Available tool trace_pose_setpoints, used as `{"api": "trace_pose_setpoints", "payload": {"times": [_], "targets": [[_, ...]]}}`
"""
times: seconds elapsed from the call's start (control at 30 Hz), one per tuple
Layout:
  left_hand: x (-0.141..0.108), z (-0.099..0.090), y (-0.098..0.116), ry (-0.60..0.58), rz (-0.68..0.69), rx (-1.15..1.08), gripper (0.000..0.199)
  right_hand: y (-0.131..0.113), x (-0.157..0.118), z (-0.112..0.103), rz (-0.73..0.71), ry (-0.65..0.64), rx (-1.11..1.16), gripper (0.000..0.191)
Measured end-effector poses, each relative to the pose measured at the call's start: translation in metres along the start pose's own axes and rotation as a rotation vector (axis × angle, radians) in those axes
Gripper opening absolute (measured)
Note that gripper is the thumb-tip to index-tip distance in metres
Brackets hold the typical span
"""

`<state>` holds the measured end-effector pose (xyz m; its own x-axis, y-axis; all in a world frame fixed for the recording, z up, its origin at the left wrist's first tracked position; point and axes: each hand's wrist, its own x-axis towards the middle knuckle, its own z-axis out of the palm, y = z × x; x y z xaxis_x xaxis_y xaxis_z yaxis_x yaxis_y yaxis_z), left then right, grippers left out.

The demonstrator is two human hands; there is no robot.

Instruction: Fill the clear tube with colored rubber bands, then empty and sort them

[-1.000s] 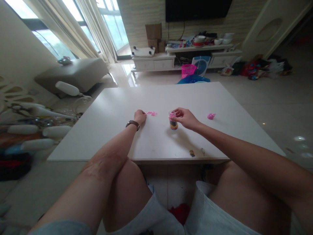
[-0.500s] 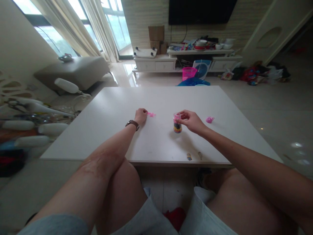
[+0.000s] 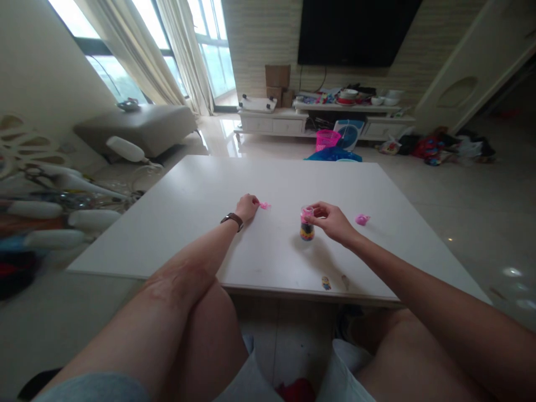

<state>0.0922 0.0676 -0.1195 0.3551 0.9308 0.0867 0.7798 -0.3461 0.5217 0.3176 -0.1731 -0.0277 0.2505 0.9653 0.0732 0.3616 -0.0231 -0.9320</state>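
A small clear glass jar [image 3: 307, 230] with layers of coloured bits inside, pink at the top and dark, yellow and red below, is in the grip of my right hand [image 3: 333, 220] at its neck. To its left lies a little heap of small pink pieces [image 3: 265, 206] on the white table. My left hand [image 3: 247, 207], wearing a dark watch, rests on the tabletop with its fingers pinched at the heap's left edge. What sits between those fingertips is too small to tell. A pink-purple lump [image 3: 362, 219] lies to the right of my right hand.
The white table [image 3: 176, 223] carries two small stickers [image 3: 326, 283] near its front edge. Beyond it are a blue plastic item [image 3: 333, 154], a pink basket [image 3: 326, 139] and a TV cabinet [image 3: 272, 124]. A white-armed lamp [image 3: 125, 149] stands at the left.
The camera has tilted up slightly, so everything sits lower in view. Both hands keep nearly the same places, the left at the pink pieces, the right on the jar.
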Motion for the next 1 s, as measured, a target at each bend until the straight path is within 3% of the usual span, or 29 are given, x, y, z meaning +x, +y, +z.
{"api": "trace_pose_setpoints", "payload": {"times": [0.17, 0.43, 0.6, 0.73, 1.0], "targets": [[-0.001, -0.001, 0.004, 0.034, -0.108, -0.077, 0.022, 0.002, 0.000, -0.001, -0.003, -0.001, -0.014, 0.042], [-0.011, 0.004, 0.028, -0.011, 0.045, -0.062, 0.025, 0.001, 0.001, 0.000, 0.013, -0.017, -0.021, 0.042], [-0.014, 0.000, 0.030, -0.038, 0.065, -0.117, 0.030, 0.002, 0.001, 0.000, 0.007, -0.017, -0.039, 0.042], [-0.017, 0.006, 0.030, -0.049, 0.181, -0.103, 0.037, 0.003, 0.001, 0.000, 0.004, -0.014, -0.051, 0.042], [-0.018, 0.014, 0.032, -0.084, 0.251, -0.090, 0.023, 0.002, 0.000, 0.000, -0.008, -0.019, -0.071, 0.040]]}}
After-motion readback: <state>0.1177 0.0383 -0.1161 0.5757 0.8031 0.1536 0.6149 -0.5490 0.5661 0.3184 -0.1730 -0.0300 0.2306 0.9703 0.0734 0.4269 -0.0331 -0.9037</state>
